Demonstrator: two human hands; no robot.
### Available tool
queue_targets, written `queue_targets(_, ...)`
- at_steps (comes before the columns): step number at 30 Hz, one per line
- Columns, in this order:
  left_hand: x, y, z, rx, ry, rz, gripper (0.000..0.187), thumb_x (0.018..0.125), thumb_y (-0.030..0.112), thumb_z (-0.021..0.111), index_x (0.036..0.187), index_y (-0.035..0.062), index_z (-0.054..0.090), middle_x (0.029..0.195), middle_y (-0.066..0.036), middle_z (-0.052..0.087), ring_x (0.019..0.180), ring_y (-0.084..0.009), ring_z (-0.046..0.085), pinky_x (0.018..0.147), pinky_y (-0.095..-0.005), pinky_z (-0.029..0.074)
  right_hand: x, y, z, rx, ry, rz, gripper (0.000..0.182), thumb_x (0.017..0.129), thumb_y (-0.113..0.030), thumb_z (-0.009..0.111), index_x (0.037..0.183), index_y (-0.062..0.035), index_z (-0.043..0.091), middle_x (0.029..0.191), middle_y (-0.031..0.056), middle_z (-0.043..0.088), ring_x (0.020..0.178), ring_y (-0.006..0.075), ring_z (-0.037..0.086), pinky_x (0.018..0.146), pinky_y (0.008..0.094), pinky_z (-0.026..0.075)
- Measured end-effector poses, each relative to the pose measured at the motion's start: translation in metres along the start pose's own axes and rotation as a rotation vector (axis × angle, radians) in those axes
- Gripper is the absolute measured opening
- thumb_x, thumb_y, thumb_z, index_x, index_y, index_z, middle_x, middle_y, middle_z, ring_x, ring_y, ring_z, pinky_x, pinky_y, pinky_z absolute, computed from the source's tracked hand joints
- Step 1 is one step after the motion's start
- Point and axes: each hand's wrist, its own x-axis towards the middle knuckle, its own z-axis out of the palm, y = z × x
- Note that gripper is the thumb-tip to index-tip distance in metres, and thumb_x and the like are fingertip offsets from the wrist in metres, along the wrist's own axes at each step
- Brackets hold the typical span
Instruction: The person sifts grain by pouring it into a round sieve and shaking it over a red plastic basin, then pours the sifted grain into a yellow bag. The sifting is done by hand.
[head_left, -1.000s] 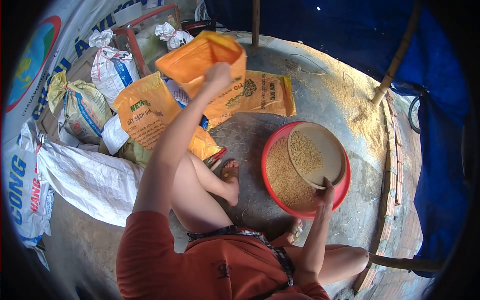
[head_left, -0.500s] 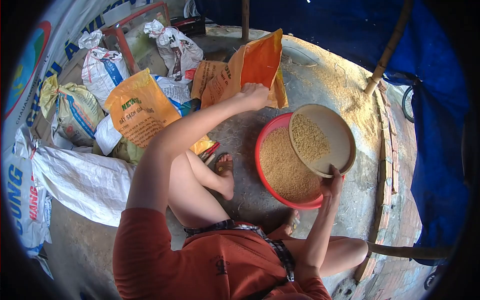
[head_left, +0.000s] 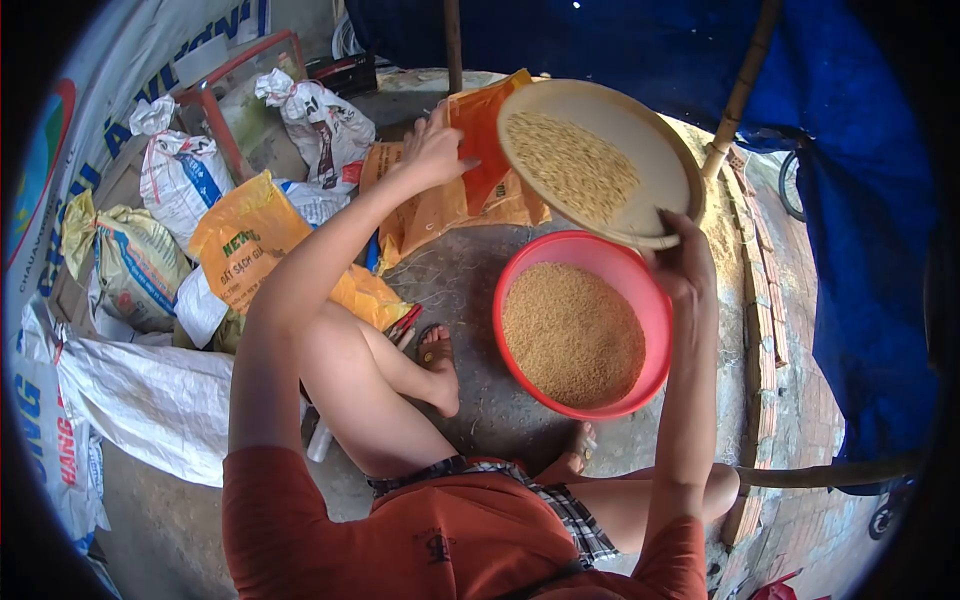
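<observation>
My right hand (head_left: 684,258) grips the lower right rim of a round shallow tray (head_left: 655,165), raised and tilted toward the left. Unhusked grain (head_left: 570,165) lies on the tray's left part. Beneath it on the floor stands a red basin (head_left: 655,370) holding a heap of finer grain (head_left: 572,335). At the mouth of an orange sack (head_left: 490,140) is my left hand (head_left: 436,150), its fingers apart. The tray's left edge overlaps the sack in view. Whether the hand touches the sack is hard to tell.
Another orange sack (head_left: 245,245) lies left of my leg, among tied white sacks (head_left: 325,130) and a long white sack (head_left: 150,400). A pole (head_left: 745,90) and a brick edging (head_left: 765,400) stand at the right, near a blue tarp (head_left: 860,250).
The tray has risen up and left from over the basin toward the orange sack. My left hand has moved left and its fingers have opened. The sack's mouth sits lower and flatter.
</observation>
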Motion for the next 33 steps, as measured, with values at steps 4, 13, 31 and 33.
queue_targets(4, 0.001, -0.012, 0.009, -0.142, -0.057, -0.128, 0.038, 0.066, 0.014, 0.058, 0.101, -0.0021, 0.053, 0.108, -0.020, 0.044, 0.097, -0.0355, 0.047, 0.082, -0.0385, 0.040, 0.017, -0.002, 0.042, -0.198, 0.011, -0.019, 0.029, 0.082, -0.009, 0.040, 0.106, 0.0077, 0.035, 0.102, 0.0204, 0.046, 0.091, 0.0289, 0.054, 0.073, 0.0366, 0.053)
queue_targets(13, 0.007, -0.021, 0.031, -0.450, 0.194, -0.063, 0.052, 0.064, 0.009, 0.057, 0.112, -0.0080, 0.044, 0.113, -0.020, 0.043, 0.104, -0.0327, 0.044, 0.089, -0.0335, 0.035, 0.070, 0.018, 0.081, -0.454, -0.005, -0.082, 0.036, 0.083, -0.011, 0.036, 0.111, 0.0104, 0.030, 0.103, 0.0225, 0.047, 0.088, 0.0306, 0.056, 0.071, 0.0391, 0.053)
queue_targets(31, 0.049, -0.039, 0.047, -0.472, 0.359, -0.301, 0.053, 0.064, 0.006, 0.061, 0.109, -0.0130, 0.042, 0.111, -0.023, 0.043, 0.088, -0.0287, 0.056, 0.058, -0.0288, 0.052, 0.108, 0.098, 0.133, -1.419, 0.028, -0.974, 0.031, 0.070, -0.006, 0.050, 0.100, 0.0026, 0.046, 0.065, 0.0243, 0.056, 0.062, 0.0381, 0.056, 0.058, 0.0450, 0.046)
queue_targets(33, 0.051, -0.047, 0.051, -0.460, 0.347, -0.313, 0.052, 0.065, 0.005, 0.061, 0.109, -0.0139, 0.042, 0.110, -0.024, 0.043, 0.084, -0.0281, 0.057, 0.052, -0.0275, 0.053, 0.107, 0.098, 0.128, -1.443, 0.015, -1.032, 0.030, 0.071, -0.005, 0.049, 0.100, 0.0017, 0.047, 0.065, 0.0244, 0.056, 0.061, 0.0379, 0.056, 0.057, 0.0449, 0.046)
